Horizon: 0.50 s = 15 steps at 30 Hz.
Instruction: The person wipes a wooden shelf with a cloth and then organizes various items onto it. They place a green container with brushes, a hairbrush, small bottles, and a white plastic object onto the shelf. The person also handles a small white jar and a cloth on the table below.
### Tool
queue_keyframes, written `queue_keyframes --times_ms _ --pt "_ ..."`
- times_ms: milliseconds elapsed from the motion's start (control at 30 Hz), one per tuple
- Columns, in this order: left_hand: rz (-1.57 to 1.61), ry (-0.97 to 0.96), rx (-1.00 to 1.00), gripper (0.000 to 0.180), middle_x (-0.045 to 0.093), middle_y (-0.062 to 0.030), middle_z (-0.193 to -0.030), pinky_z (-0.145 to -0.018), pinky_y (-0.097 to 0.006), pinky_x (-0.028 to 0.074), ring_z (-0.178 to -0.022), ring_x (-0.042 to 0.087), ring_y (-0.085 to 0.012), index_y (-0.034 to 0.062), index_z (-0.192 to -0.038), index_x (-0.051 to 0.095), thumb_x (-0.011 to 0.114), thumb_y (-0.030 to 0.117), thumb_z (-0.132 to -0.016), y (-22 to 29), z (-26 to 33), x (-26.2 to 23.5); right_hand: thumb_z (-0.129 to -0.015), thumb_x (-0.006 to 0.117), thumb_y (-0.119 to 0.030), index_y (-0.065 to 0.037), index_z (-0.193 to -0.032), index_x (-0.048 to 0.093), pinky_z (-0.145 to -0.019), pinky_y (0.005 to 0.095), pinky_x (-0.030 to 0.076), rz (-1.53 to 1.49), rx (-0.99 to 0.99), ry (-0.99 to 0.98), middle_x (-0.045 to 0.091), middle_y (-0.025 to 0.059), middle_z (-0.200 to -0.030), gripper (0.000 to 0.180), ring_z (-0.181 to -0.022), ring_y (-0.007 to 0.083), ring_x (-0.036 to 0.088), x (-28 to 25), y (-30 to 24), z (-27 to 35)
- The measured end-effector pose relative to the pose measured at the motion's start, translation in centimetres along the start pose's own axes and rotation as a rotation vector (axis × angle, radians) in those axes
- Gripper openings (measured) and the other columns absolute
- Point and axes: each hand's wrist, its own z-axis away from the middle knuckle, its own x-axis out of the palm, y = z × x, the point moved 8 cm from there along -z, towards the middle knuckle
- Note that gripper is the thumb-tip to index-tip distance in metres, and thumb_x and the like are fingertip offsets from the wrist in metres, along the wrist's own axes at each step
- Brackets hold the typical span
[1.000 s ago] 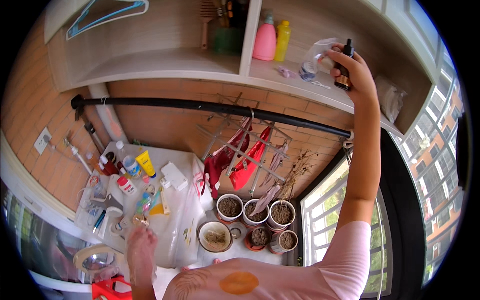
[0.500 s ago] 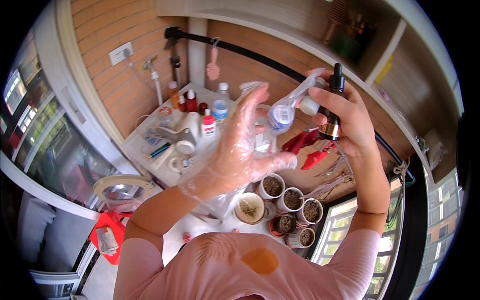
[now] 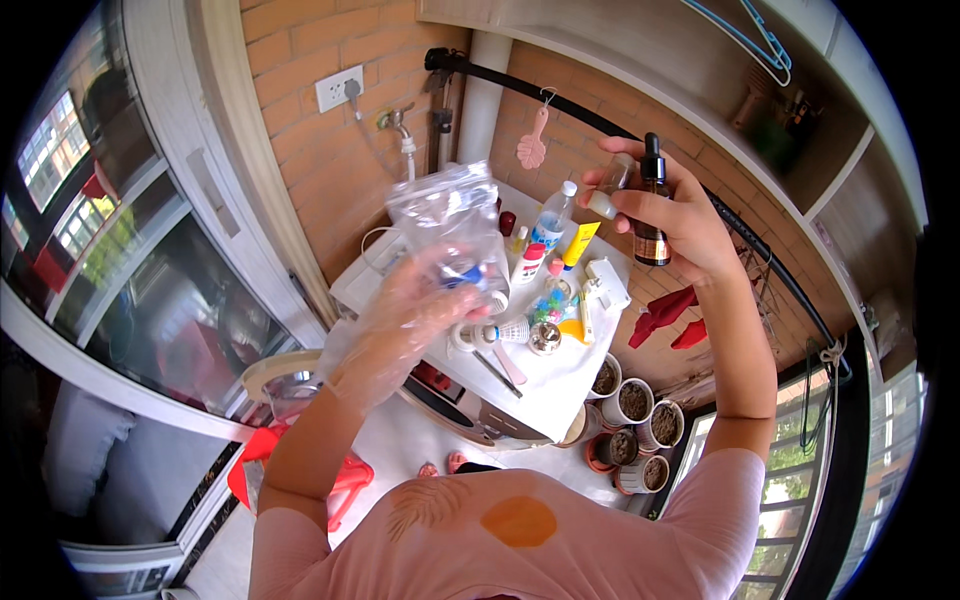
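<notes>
Brick wall (image 3: 300,130) behind white tabletop (image 3: 548,392); gloved L hand (image 3: 405,312) grips clear bag (image 3: 445,212), R hand (image 3: 685,215) grips dropper btl (image 3: 652,220) & sm. vial (image 3: 616,176).

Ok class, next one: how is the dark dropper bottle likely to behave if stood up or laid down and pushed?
The dropper bottle would probably tip when stood up, being tall and narrow. Laid down, it might roll, since its sides look rounded. Its smooth, shiny surface could feel slippery in the right hand.

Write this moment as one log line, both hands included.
left hand: gloved, holds clear bag | right hand: holds dropper bottle, small bottle
</notes>
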Motion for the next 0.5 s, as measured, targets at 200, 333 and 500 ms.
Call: queue_keyframes --times_ms 200,333,500 --pt "-0.031 0.205 0.005 0.042 0.056 -0.0122 -0.111 -0.075 -0.025 0.049 -0.091 0.057 -0.0156 0.0018 -0.123 0.039 0.054 0.01 -0.084 -0.4 -1.1 -6.8 -0.073 0.07 -0.007 -0.001 -0.107 0.052 -0.062 0.0216 0.047 0.071 -0.023 0.124 0.062 0.0076 -0.091 0.039 -0.07 0.01 0.057 -1.3 0.5 -3.0" --pt "-0.006 0.224 -0.027 0.042 0.055 -0.0135 -0.111 -0.079 -0.028 0.048 -0.088 0.056 -0.0158 0.0006 -0.123 0.039 0.053 0.008 -0.084 -0.6 -3.8 -8.6 -0.071 0.073 -0.007 -0.002 -0.104 0.052 -0.061 0.0212 0.046 0.13 -0.08 0.199 0.059 0.0036 -0.083 0.039 -0.071 0.01 0.056 -3.8 1.1 -5.1" --pt "0.076 0.164 -0.014 0.04 0.054 -0.0136 -0.108 -0.083 -0.031 0.046 -0.089 0.055 -0.0167 0.0006 -0.121 0.04 0.054 0.005 -0.083 -1.7 -9.4 -9.6 -0.074 0.072 -0.01 -0.001 -0.103 0.053 -0.067 0.0229 0.045 0.196 -0.131 0.327 0.061 0.0037 -0.084 0.036 -0.078 0.0109 0.057 -7.7 1.5 -7.4"
